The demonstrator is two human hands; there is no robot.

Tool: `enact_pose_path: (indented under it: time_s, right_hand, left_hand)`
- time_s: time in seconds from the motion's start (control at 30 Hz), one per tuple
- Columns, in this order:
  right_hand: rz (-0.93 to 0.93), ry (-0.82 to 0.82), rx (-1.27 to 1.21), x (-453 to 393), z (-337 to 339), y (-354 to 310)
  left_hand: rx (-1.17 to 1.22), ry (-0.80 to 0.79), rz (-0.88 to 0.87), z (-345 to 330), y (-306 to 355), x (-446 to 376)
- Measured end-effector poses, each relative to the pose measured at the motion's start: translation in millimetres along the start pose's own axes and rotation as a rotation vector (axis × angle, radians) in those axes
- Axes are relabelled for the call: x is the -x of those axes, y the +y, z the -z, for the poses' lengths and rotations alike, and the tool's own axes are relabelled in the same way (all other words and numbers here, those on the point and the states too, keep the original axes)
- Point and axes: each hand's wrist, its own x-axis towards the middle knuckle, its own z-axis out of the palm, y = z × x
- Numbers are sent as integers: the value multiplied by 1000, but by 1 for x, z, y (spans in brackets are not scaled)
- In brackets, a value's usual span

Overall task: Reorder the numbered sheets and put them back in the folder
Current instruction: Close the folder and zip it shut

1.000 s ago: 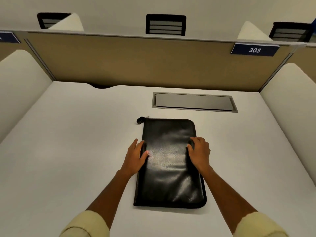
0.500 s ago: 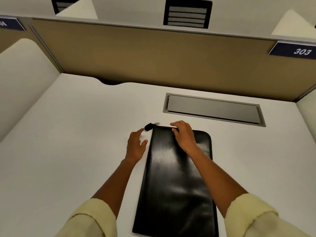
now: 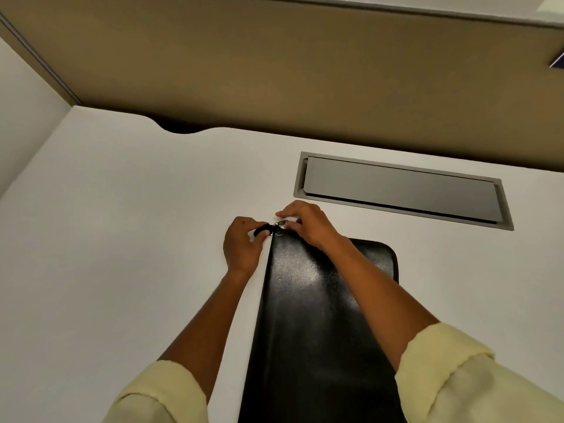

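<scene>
A black leather zip folder (image 3: 314,325) lies closed on the white desk (image 3: 122,239), its long side running away from me. At its far left corner sits the black zipper pull (image 3: 265,229) with a small metal tab (image 3: 281,223). My left hand (image 3: 242,248) pinches the black pull between thumb and fingers. My right hand (image 3: 305,222) reaches across the folder's top edge, its fingers curled at the metal tab. No numbered sheets are visible; the folder hides whatever is inside.
A grey metal cable flap (image 3: 399,189) is set into the desk just beyond the folder. A tan partition (image 3: 305,80) closes the back, with a white side panel (image 3: 27,117) on the left. A cable notch (image 3: 183,129) cuts the desk's far edge.
Both hands left the folder's cover and moved to its far left corner. My left hand took hold of the zipper pull; my right closed in on the metal tab. The camera moved closer.
</scene>
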Motion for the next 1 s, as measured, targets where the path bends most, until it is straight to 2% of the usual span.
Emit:
enact_pose_path:
  time_s: [0.33,0.57,0.77,1.0]
  right_hand:
    - [7,-51,222,-7,4,-4]
    - [-20,-57,385,27,43,21]
    - [-157,-6,394,66,82,64]
    - [-288,79,294,107,108,103]
  left_hand:
    - [-21,20,34,0,-2,-4]
    - [81,-17,38,9,-3,-6]
    - [63,-34,43,10,-2,-8]
    - [15,-54,45,11,2,-9]
